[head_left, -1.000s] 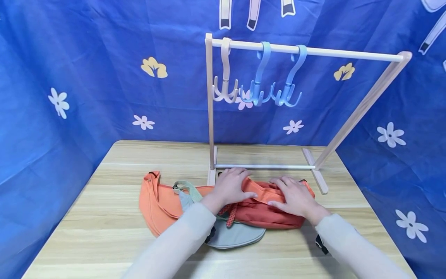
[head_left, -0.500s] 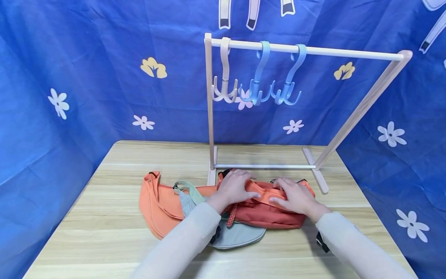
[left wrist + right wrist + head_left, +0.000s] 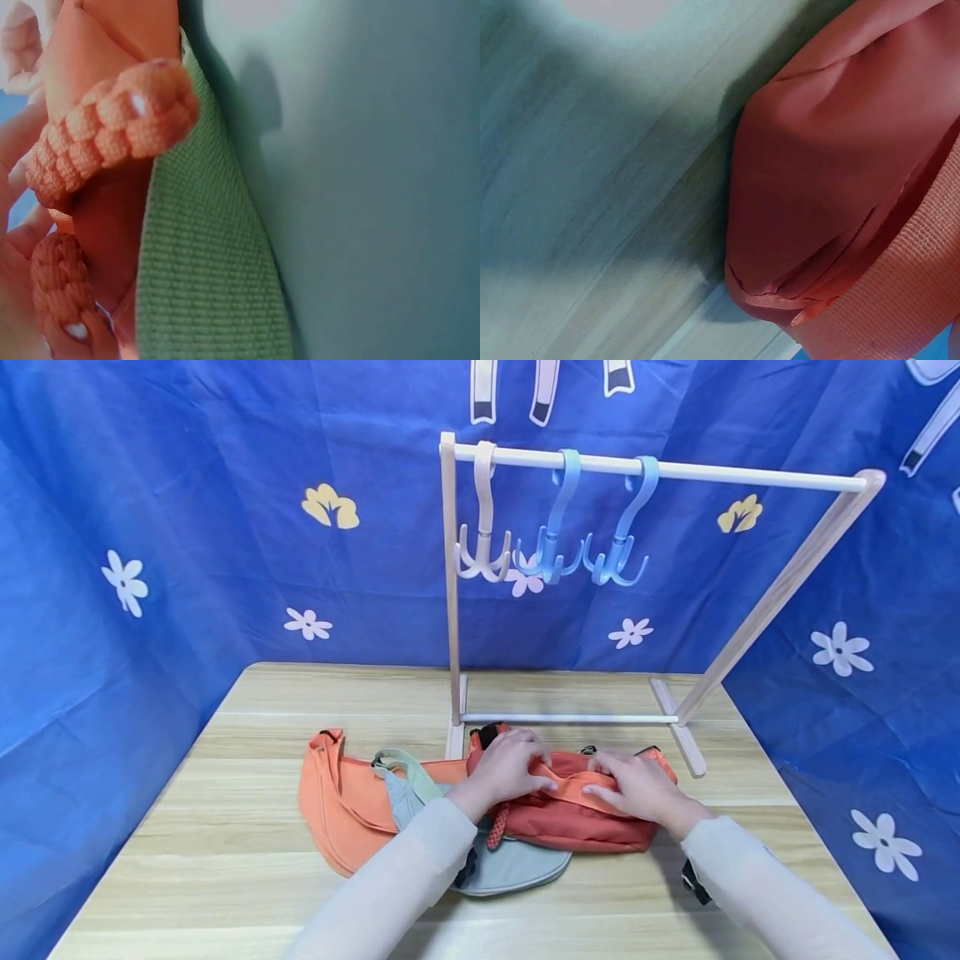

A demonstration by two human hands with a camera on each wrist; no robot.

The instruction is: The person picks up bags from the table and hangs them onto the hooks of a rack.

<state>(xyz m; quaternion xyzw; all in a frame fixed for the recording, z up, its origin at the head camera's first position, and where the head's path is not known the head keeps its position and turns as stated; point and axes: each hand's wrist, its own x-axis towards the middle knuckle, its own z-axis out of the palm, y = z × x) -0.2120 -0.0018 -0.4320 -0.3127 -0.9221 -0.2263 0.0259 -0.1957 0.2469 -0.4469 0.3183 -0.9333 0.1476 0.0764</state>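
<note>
A red waist bag [image 3: 577,822] with an orange webbing strap [image 3: 573,789] lies on the table in the head view. My left hand [image 3: 510,764] holds the strap near the bag's left end, thumb on the near side and fingers bent over. From the right, my right hand [image 3: 637,789] grips the same strap, its fingertips partly hidden. Braided zipper pulls [image 3: 112,124] hang by my left hand in the left wrist view. Under the red bag's left part lie a grey-green bag [image 3: 517,864] with a green strap [image 3: 202,247] and an orange bag [image 3: 337,814].
Behind the bags stands a wooden rack [image 3: 453,585] with a white top bar [image 3: 720,474]. A beige hook [image 3: 484,510] and two blue hooks [image 3: 558,514] hang from it. Blue patterned cloth [image 3: 225,527] surrounds the wooden table [image 3: 187,852].
Both hands have shifted slightly, fingers bending more around the orange strap. The left hand moved a little right, uncovering a black buckle at the red bag's far left. The rack and other bags stay put.
</note>
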